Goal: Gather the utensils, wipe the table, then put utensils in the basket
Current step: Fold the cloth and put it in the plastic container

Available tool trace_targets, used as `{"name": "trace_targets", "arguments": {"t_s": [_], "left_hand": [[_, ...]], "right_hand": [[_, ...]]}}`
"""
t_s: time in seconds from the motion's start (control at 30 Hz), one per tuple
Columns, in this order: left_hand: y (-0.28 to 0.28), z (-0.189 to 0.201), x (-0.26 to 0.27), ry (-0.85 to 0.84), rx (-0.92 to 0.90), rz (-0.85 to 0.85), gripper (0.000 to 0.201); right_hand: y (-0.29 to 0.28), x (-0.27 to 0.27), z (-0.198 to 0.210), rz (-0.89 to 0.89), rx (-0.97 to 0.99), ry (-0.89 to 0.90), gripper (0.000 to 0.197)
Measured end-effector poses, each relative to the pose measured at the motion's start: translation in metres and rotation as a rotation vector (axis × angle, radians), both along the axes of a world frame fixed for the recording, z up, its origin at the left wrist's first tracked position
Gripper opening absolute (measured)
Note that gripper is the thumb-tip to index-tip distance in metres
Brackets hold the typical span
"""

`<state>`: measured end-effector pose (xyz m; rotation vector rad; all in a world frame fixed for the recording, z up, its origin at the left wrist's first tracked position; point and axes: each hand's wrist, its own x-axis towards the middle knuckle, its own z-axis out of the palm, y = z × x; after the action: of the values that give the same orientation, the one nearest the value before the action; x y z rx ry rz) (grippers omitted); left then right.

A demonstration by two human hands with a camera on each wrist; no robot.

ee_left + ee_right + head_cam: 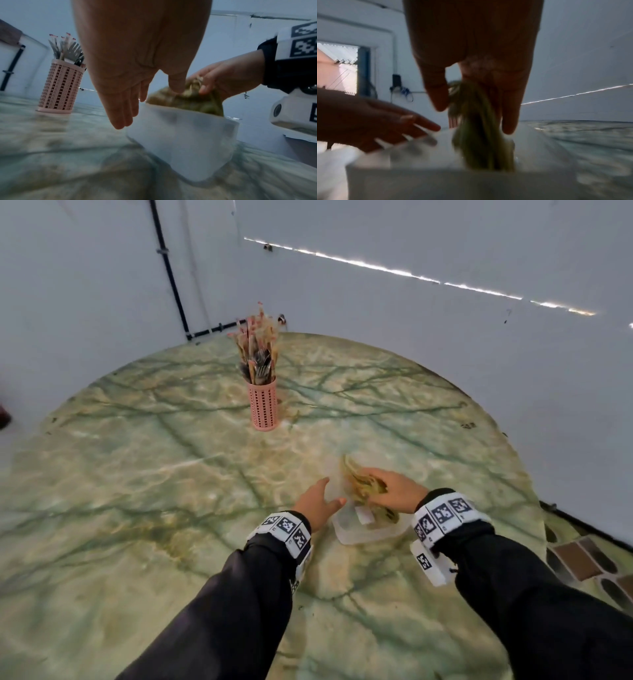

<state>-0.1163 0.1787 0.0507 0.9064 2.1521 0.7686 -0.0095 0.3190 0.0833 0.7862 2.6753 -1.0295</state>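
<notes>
Presently, the right hand (397, 489) grasps a crumpled olive-green cloth (364, 486) over a translucent white plastic tub (363, 534) on the round green marble table (137, 474). The left hand (317, 503) lies released beside the tub. Forks and wrapped utensils (257, 350) stand in the pink perforated basket (263, 404), well apart.

Both arms in dark sleeves, marker bands at the wrists, reach forward side by side. The left hand (317, 503) is held flat, fingers straight and together, thumb out. Just beside it, the right hand (399, 491) pinches a greenish cloth (361, 482) between thumb and fingers.
</notes>
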Motion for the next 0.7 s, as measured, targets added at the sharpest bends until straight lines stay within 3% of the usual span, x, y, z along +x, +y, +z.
{"name": "trace_targets", "arguments": {"t_s": [0.07,0.13,0.3,0.4,0.57,0.7], "left_hand": [[0.002,-0.004,0.004,-0.047,0.014,0.048,0.069],[0.003,-0.008,0.006,-0.069,0.024,0.084,0.071],[0.005,-0.01,0.004,-0.113,0.02,0.111,0.074],[0.004,-0.011,0.001,-0.11,0.021,0.123,0.077],[0.005,-0.015,-0.003,-0.11,0.018,0.129,0.081],[0.006,-0.018,-0.006,-0.113,0.018,0.131,0.083]], "right_hand": [[0.004,-0.004,-0.012,0.065,-0.053,-0.157,0.06],[0.011,-0.01,-0.016,0.047,-0.044,-0.2,0.055],[0.025,-0.033,-0.036,-0.03,0.199,-0.289,0.036],[0.023,-0.043,-0.057,-0.039,0.253,-0.329,0.037],[0.026,-0.046,-0.06,-0.153,0.179,-0.31,0.04],[0.023,-0.048,-0.045,-0.226,-0.015,-0.218,0.039]]}}
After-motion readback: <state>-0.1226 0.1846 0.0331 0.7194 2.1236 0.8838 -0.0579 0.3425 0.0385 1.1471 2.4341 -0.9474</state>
